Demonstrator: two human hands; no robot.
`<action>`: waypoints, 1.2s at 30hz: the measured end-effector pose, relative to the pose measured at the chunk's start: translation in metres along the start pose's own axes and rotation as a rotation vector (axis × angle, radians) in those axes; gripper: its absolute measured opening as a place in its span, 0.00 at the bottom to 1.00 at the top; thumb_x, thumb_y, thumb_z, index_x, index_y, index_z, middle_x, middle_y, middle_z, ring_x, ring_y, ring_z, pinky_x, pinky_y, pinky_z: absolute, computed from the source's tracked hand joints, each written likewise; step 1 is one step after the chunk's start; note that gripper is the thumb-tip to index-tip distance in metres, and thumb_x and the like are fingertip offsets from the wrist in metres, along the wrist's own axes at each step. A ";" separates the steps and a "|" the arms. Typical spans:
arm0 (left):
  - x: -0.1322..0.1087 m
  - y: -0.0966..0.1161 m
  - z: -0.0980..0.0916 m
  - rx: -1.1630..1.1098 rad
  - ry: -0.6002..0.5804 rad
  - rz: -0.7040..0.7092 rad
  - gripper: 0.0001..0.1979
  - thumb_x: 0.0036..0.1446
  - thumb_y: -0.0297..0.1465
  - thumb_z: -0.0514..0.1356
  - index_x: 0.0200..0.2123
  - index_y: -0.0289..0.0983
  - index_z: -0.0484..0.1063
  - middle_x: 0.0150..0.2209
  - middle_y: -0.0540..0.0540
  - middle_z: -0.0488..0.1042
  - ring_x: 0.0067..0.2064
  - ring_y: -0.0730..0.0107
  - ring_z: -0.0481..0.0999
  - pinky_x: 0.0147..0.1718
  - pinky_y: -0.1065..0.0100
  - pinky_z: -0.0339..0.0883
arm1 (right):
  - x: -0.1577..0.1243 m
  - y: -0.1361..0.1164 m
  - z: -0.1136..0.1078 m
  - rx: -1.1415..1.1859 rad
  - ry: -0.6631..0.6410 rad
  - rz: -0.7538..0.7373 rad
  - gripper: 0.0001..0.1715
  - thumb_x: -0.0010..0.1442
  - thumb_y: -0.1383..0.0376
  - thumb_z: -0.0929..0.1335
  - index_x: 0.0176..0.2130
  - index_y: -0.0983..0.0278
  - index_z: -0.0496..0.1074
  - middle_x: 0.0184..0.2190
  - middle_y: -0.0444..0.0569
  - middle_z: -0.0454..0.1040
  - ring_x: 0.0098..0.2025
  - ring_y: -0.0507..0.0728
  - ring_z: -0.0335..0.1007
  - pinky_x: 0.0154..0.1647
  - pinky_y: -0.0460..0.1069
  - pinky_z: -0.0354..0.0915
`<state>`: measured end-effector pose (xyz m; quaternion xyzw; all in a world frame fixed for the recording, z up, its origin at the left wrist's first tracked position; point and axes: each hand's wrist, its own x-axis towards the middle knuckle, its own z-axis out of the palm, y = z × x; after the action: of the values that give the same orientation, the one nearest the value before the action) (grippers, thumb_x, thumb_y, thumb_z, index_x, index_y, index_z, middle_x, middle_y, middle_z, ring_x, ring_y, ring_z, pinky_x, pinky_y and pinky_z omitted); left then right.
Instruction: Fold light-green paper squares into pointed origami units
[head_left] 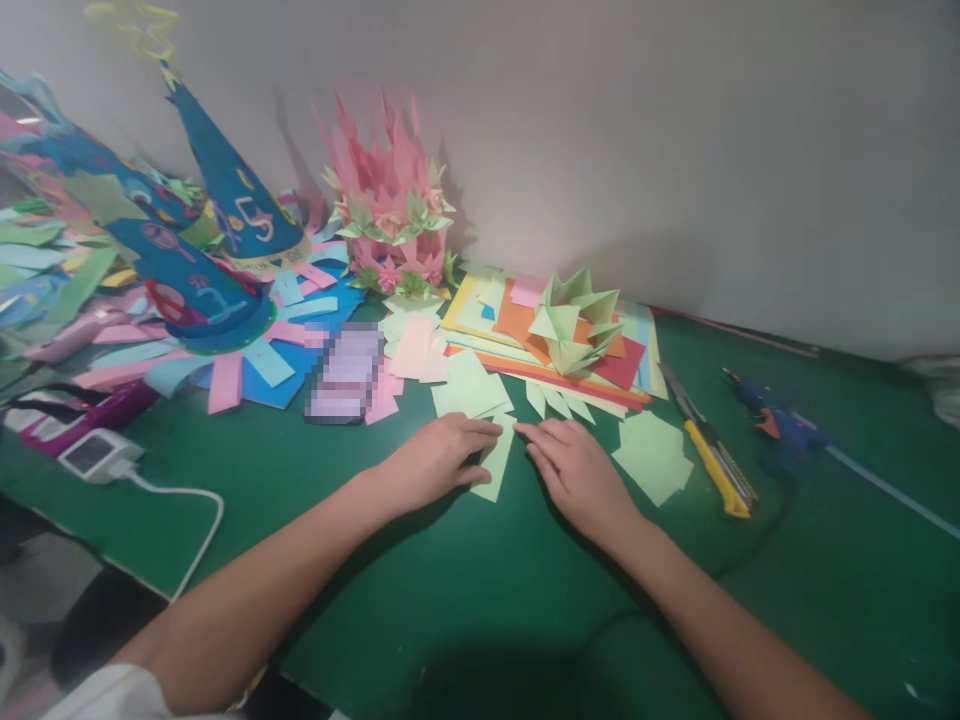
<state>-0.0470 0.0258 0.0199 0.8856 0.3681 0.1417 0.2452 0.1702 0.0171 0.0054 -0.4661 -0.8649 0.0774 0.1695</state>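
Note:
A narrow light green piece of paper (495,462), apparently folded, lies on the green table between my hands. My left hand (442,455) holds it down from the left, the fingers across its upper part and the thumb lower on its edge. At the upper right corner, the outstretched index fingertip of my right hand (574,465) touches or nearly touches the paper. The other right fingers are partly hidden, and nothing shows in that hand. Just behind are light green sheets (469,385) and several pointed folded pieces (559,402).
A yellow utility knife (716,465), a blue glue gun (784,420) and green squares (654,458) lie right. Behind are a green folded-paper ring (574,325), coloured sheets (461,310) and a pink paper crown (390,200). Left are a phone (346,375), blue cone hats (232,190) and a white charger (101,455).

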 end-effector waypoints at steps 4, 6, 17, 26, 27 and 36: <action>0.000 0.000 -0.002 -0.002 -0.011 0.000 0.12 0.53 0.29 0.64 0.42 0.35 0.73 0.54 0.40 0.70 0.47 0.57 0.73 0.45 0.60 0.65 | 0.003 0.003 0.002 -0.009 -0.006 0.043 0.19 0.66 0.67 0.56 0.50 0.67 0.69 0.36 0.54 0.71 0.39 0.61 0.65 0.41 0.55 0.64; 0.000 -0.002 -0.003 -0.031 -0.008 0.008 0.12 0.53 0.28 0.64 0.42 0.35 0.72 0.54 0.40 0.70 0.48 0.57 0.73 0.46 0.60 0.65 | 0.003 0.004 0.004 0.015 0.013 0.063 0.18 0.66 0.65 0.57 0.50 0.66 0.69 0.37 0.54 0.72 0.41 0.61 0.66 0.42 0.55 0.65; 0.003 -0.005 0.003 -0.438 0.307 -0.189 0.07 0.58 0.24 0.52 0.41 0.37 0.62 0.33 0.50 0.67 0.32 0.74 0.71 0.32 0.72 0.64 | 0.000 -0.011 -0.002 0.126 -0.065 -0.313 0.18 0.65 0.66 0.59 0.54 0.60 0.64 0.54 0.51 0.68 0.52 0.59 0.62 0.53 0.56 0.61; 0.003 -0.007 0.004 -0.264 0.362 -0.082 0.06 0.55 0.22 0.52 0.36 0.36 0.64 0.34 0.48 0.67 0.32 0.72 0.66 0.32 0.70 0.62 | -0.003 -0.011 0.001 0.077 -0.032 -0.361 0.12 0.65 0.69 0.60 0.41 0.60 0.72 0.52 0.49 0.70 0.46 0.58 0.62 0.46 0.54 0.59; 0.003 -0.006 0.005 -0.266 0.353 -0.058 0.06 0.55 0.22 0.53 0.37 0.37 0.64 0.35 0.48 0.67 0.33 0.72 0.66 0.33 0.69 0.63 | -0.004 -0.011 0.000 0.079 0.003 -0.378 0.12 0.65 0.69 0.60 0.38 0.61 0.71 0.49 0.49 0.72 0.45 0.57 0.63 0.45 0.53 0.59; -0.001 0.002 0.008 -0.621 0.291 -0.113 0.17 0.56 0.36 0.60 0.46 0.40 0.58 0.41 0.47 0.63 0.34 0.74 0.70 0.35 0.69 0.67 | -0.007 -0.006 -0.001 0.082 0.290 -0.495 0.09 0.63 0.72 0.62 0.39 0.63 0.70 0.37 0.49 0.76 0.37 0.54 0.65 0.37 0.49 0.60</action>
<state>-0.0433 0.0208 0.0146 0.7176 0.3869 0.3578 0.4552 0.1700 0.0081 0.0066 -0.2396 -0.9152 0.0011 0.3240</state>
